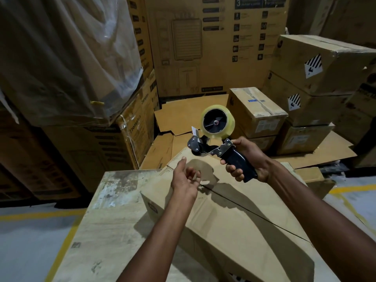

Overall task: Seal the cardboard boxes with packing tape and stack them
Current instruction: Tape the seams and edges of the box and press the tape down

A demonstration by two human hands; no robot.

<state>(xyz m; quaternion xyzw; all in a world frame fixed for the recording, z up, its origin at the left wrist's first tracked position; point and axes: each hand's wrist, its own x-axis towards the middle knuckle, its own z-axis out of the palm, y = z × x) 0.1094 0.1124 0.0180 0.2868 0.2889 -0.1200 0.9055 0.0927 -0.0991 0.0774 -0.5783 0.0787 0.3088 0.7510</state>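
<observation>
Far left of the hands stands a plastic-wrapped stack [61, 58] of cartons. Below the left hand lies a worn tabletop [114, 200]. The left hand [186, 178] hovers palm-up with loosely curled fingers, holding nothing I can make out. Under both hands rests the cardboard box [234, 216], tilted, its top seam untaped. Just right of the left hand, the tape dispenser [215, 143] with its clear tape roll [217, 122] is above the box's far edge. The right hand [250, 159] grips its black handle. Beyond the right hand stand stacked boxes [325, 64].
</observation>
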